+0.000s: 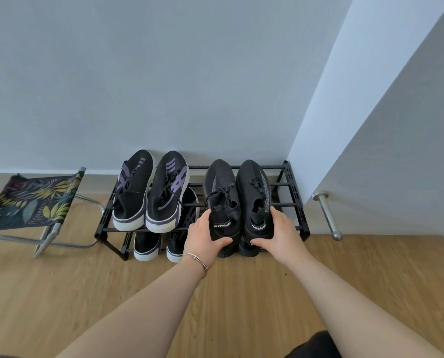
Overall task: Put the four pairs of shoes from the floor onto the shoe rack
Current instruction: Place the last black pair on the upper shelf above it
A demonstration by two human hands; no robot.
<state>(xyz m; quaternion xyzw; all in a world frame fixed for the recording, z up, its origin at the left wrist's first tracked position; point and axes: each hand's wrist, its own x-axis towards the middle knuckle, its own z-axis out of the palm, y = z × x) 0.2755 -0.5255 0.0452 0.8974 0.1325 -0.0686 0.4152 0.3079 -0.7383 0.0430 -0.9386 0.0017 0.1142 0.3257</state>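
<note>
A black two-tier shoe rack [292,186] stands against the wall. On the left of its top tier rest two black sneakers with purple stripes [151,192]. To their right lie two all-black knit sneakers: my left hand [205,239] grips the heel of the left one [222,197], and my right hand [280,233] grips the heel of the right one [254,197]. On the lower tier, a black pair with white soles [148,246] shows at the left, and a dark pair [237,250] peeks out under my hands, mostly hidden.
A folding stool with a leaf-print seat [32,200] stands left of the rack. A door with a metal handle [328,215] is close on the right. Wooden floor [241,306] spreads in front of the rack.
</note>
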